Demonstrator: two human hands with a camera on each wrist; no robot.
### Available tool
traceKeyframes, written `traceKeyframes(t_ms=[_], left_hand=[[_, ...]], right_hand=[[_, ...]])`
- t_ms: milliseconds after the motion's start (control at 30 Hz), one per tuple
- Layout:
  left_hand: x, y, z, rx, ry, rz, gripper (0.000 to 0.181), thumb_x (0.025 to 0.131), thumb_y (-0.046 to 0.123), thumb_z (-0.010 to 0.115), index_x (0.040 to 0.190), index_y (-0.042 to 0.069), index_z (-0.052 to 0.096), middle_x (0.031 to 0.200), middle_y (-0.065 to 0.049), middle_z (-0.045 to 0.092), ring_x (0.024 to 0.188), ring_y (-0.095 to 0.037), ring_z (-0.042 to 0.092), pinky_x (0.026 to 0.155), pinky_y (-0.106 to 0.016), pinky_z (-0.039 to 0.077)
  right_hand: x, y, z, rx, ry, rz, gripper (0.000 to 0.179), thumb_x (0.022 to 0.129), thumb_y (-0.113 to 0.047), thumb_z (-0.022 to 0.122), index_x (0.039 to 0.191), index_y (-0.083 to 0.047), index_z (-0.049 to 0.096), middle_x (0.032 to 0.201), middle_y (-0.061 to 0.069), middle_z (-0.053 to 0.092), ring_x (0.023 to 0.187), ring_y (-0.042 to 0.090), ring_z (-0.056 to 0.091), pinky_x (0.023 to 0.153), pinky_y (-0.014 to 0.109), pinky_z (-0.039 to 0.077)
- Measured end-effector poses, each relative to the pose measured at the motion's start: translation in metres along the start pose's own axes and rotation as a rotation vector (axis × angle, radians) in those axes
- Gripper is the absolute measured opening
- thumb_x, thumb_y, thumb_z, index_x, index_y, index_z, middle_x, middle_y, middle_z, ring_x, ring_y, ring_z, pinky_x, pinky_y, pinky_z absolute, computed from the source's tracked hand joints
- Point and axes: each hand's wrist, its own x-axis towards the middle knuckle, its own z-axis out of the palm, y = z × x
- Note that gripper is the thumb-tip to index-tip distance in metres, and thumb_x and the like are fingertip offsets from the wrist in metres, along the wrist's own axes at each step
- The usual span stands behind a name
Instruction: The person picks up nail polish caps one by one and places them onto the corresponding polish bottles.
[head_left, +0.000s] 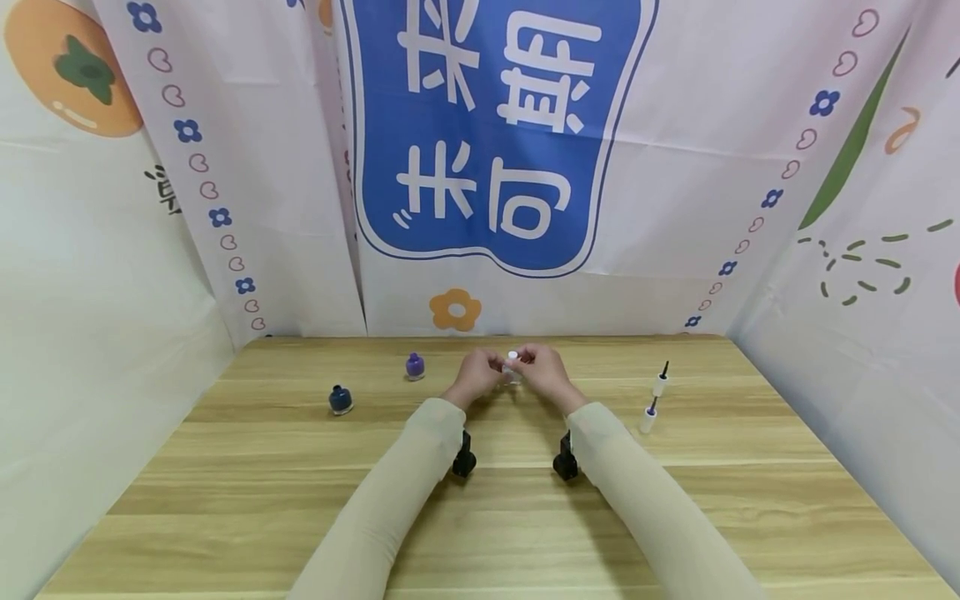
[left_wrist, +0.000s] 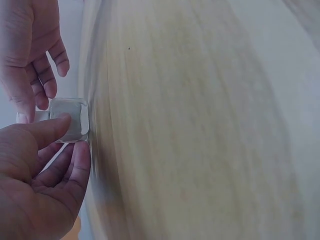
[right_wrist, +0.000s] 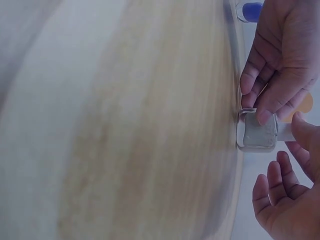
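A small glass nail polish bottle (head_left: 512, 377) with greyish contents and a white cap (head_left: 513, 356) stands upright near the back of the wooden table. My left hand (head_left: 477, 375) holds its glass body, the thumb lying across the front in the left wrist view. From the other side, my right hand (head_left: 546, 373) pinches the white cap between thumb and forefinger. The right hand's other fingers (right_wrist: 275, 182) are spread apart below the cap in the right wrist view. Part of the cap is hidden behind the fingers.
To the left stand a purple nail polish bottle (head_left: 415, 367) and a dark blue one (head_left: 341, 400). Two white caps with dark brushes, one farther back (head_left: 660, 385) and one nearer (head_left: 648, 419), stand at the right. A printed cloth (head_left: 300, 275) hangs behind the table's back edge.
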Motion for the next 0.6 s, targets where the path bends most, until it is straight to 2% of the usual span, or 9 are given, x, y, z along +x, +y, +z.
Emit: traceKeyframes(t_ms=[367, 600], left_hand=[[0.0008, -0.0004, -0.0010, 0.004, -0.012, -0.008, 0.012, 0.084, 0.005, 0.076, 0.093, 0.000, 0.071, 0.085, -0.006, 0.065, 0.078, -0.018, 0.056, 0.067, -0.028, 0.049], [-0.0014, 0.0020, -0.0034, -0.013, -0.030, -0.023, 0.020, 0.084, 0.007, 0.075, 0.103, 0.001, 0.069, 0.095, -0.009, 0.068, 0.086, -0.022, 0.063, 0.071, -0.031, 0.055]], right_hand=[[-0.0010, -0.0048, -0.0001, 0.000, 0.001, 0.008, 0.018, 0.090, -0.018, 0.072, 0.100, -0.003, 0.070, 0.091, 0.005, 0.068, 0.087, 0.021, 0.061, 0.076, 0.034, 0.052], [-0.0037, -0.0082, -0.0035, -0.010, -0.019, -0.004, 0.028, 0.090, -0.019, 0.072, 0.110, 0.000, 0.066, 0.090, 0.007, 0.064, 0.086, 0.022, 0.060, 0.073, 0.033, 0.052]])
